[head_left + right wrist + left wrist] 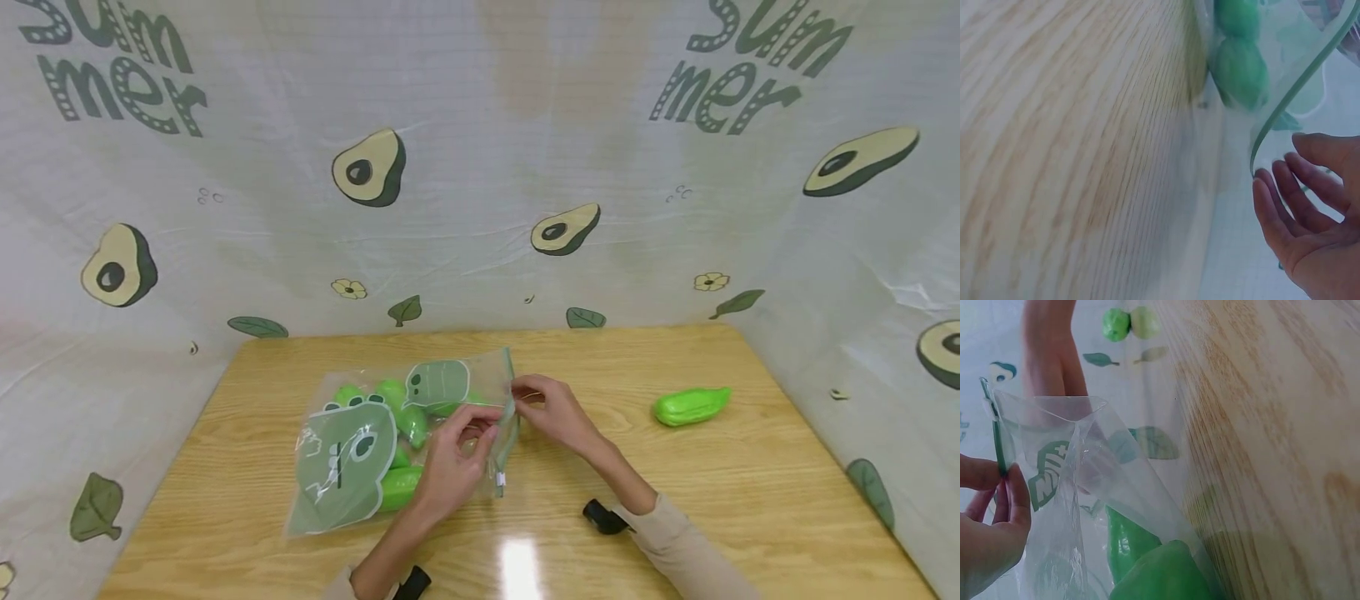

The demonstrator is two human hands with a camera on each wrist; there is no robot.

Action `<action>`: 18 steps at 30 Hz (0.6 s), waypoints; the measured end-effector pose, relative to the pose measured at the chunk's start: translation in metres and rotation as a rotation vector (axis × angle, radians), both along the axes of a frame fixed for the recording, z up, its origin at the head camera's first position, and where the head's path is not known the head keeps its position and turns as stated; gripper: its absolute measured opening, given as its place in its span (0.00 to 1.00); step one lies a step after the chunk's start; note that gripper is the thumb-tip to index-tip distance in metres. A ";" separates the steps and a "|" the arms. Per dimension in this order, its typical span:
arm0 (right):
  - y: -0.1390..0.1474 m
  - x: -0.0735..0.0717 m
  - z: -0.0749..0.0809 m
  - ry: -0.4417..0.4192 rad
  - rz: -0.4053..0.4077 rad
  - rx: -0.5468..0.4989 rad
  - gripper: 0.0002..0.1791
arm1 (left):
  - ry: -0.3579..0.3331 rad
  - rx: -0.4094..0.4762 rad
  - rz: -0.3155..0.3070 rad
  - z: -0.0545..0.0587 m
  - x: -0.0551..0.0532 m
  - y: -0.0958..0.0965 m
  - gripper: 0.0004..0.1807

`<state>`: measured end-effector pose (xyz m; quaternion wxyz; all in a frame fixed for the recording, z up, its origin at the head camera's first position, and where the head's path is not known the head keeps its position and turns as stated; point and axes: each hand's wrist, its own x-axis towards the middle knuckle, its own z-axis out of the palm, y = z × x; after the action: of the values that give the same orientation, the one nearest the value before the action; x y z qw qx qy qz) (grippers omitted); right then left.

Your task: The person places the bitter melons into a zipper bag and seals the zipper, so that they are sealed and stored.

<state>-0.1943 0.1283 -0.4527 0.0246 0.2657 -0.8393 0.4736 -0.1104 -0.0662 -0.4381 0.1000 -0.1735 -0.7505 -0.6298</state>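
Note:
A clear zip bag with green cartoon prints lies on the table, its mouth facing right. Several glossy green vegetable shapes are inside; one in the left wrist view looks like a bell pepper. My left hand pinches the bag's green zip strip between thumb and fingers. Opposite it, the curled fingers of my right hand hold the strip's other side. In the right wrist view, the fingertips of that hand meet the curved strip, with the thumb apart from it. A white slider sits near the strip's near end.
A bumpy green gourd-like vegetable lies alone on the right of the wooden table. Behind and along the sides hangs a pale cloth printed with avocados and leaves. Black straps with small devices are on both wrists.

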 end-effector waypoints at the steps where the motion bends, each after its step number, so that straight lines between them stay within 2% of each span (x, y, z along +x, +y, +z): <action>1: 0.001 0.000 0.000 0.000 0.001 -0.001 0.13 | 0.000 0.001 0.000 0.000 0.000 0.000 0.12; 18: 0.029 0.007 0.005 0.054 -0.083 0.038 0.12 | -0.005 0.007 0.005 -0.001 -0.001 0.000 0.10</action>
<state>-0.1875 0.1574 -0.4472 0.0620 0.2437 -0.8575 0.4489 -0.1110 -0.0660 -0.4387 0.1005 -0.1696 -0.7490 -0.6326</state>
